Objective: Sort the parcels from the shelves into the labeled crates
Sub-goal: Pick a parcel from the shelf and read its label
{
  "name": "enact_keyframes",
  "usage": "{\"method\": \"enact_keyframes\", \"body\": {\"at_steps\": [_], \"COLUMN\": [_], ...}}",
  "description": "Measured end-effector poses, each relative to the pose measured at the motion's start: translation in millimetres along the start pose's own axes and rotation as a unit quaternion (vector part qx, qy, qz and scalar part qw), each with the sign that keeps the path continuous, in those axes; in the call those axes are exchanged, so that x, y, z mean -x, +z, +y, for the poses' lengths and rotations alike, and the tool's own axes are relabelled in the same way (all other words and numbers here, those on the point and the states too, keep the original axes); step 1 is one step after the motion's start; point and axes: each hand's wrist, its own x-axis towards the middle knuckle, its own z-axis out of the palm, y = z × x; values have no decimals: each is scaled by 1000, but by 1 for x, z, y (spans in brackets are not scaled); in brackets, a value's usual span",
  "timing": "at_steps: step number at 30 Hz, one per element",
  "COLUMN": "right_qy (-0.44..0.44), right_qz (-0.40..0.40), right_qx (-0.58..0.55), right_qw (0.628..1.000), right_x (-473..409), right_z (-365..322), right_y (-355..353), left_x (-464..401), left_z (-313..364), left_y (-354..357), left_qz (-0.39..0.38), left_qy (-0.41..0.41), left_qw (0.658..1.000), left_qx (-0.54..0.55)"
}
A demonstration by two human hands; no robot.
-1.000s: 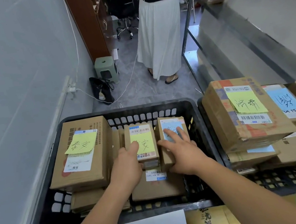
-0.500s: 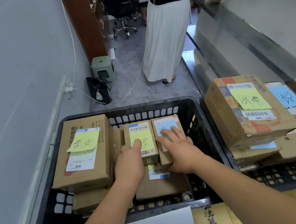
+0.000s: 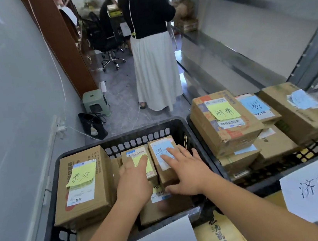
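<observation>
both hands are resting in the left black crate [image 3: 177, 127], fingers straight and spread fairly wide, gripping nothing. the left hand [image 3: 134, 181] is lying flat over the small parcel with the yellow note [image 3: 139, 159]; the right hand [image 3: 185, 172] is pressing on the small parcel with the blue note [image 3: 161, 150], thumb reaching round its near edge. the two parcels are sitting side by side, touching, on top of a flatter box, just beside the large parcel with a yellow note [image 3: 82, 183] at the crate's left. judgement: the flat palms are seating and squaring the pair so they are not sliding off the stack; placement looks nearly done. the right crate [image 3: 317, 150], touching the first, is holding taller stacked boxes, and a white paper label [image 3: 316, 186] is hanging at its front. the crates are standing against a grey wall in a narrow aisle; beyond, a person in a long white skirt [image 3: 155, 68] is standing on the grey floor near a green stool [image 3: 96, 102], with metal shelving running along the right.
</observation>
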Motion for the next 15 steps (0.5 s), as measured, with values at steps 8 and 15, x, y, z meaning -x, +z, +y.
{"method": "enact_keyframes", "body": {"at_steps": [8, 15], "right_qy": [6, 76], "right_qz": [82, 114], "right_qx": [-22, -13], "right_qw": [996, 990], "right_x": [87, 215], "right_z": [24, 82], "right_y": [-41, -58], "left_x": [46, 112], "left_z": [79, 186], "left_y": [-8, 11], "left_qz": [39, 38], "left_qy": [84, 162], "left_qw": [995, 985], "left_qx": [-39, -40]}}
